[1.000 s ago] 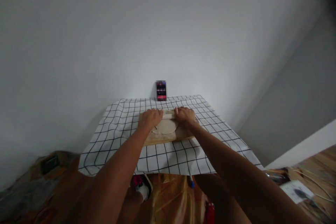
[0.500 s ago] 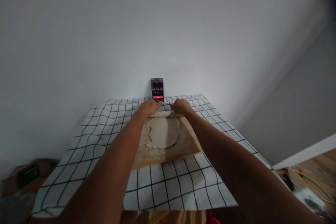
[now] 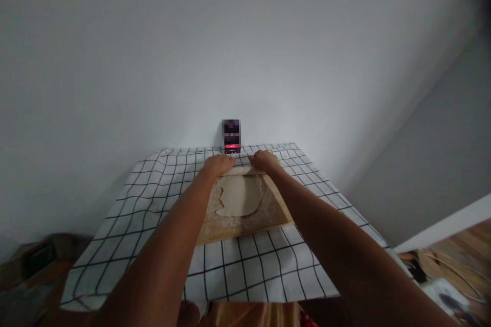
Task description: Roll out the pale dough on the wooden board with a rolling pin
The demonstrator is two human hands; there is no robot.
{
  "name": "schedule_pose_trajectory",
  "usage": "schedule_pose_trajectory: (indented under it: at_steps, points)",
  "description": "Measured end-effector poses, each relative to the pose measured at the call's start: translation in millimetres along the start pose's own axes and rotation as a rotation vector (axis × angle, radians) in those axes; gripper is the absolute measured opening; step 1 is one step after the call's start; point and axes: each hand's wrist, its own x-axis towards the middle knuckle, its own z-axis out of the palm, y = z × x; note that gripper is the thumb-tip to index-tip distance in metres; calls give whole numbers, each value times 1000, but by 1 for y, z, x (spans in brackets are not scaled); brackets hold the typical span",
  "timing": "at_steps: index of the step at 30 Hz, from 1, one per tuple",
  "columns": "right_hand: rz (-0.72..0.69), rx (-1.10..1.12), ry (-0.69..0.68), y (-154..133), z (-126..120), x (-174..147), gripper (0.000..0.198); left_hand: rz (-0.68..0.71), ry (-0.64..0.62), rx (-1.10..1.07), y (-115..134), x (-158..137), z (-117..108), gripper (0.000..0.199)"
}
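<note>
A flattened sheet of pale dough [image 3: 241,198] with an uneven left edge lies on a floured wooden board [image 3: 222,231]. Across the dough's far edge runs a light wooden rolling pin [image 3: 242,170]. My left hand [image 3: 219,164] is closed around the pin's left end, and my right hand [image 3: 265,160] is closed around its right end. Both arms reach far forward over the board. The pin's two ends are hidden under my hands.
A checked white cloth [image 3: 153,189] covers the table. Behind my hands a phone [image 3: 232,137] leans against the wall [image 3: 245,51]. A box [image 3: 42,258] is low at the left; a white object [image 3: 447,294] and a cable lie at the lower right.
The camera view has shifted slightly, so the phone, table and hands appear a little lower. Both hands stay on the rolling pin at the dough's far edge.
</note>
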Motion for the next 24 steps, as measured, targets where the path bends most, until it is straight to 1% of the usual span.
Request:
schedule_pose_trajectory:
  at_steps: [2,4,7,10,13,16,19,22,24]
  points:
    - [-19,0,-5,0,0,-13,56,-6,2,15,4,-13,0,50]
    - [-47,-1,30,0,2,-28,59,0,33,27,7,-27,2,48]
    - [-58,-9,91,1,4,-51,61,-8,151,33,13,-50,8,44]
    - [-86,-38,131,1,8,-75,55,-9,241,16,20,-71,12,42]
    - [-147,-64,199,3,14,-98,52,-22,246,-16,26,-87,14,45]
    - [-197,-44,285,8,23,-122,51,-32,251,-46,31,-103,18,51]
    - [-247,9,328,14,33,-146,46,23,273,-108,31,-121,22,53]
    - [-274,62,319,22,39,-164,45,97,219,-291,24,-137,20,53]
    - [-270,87,328,33,41,-168,44,72,182,-449,13,-141,13,57]
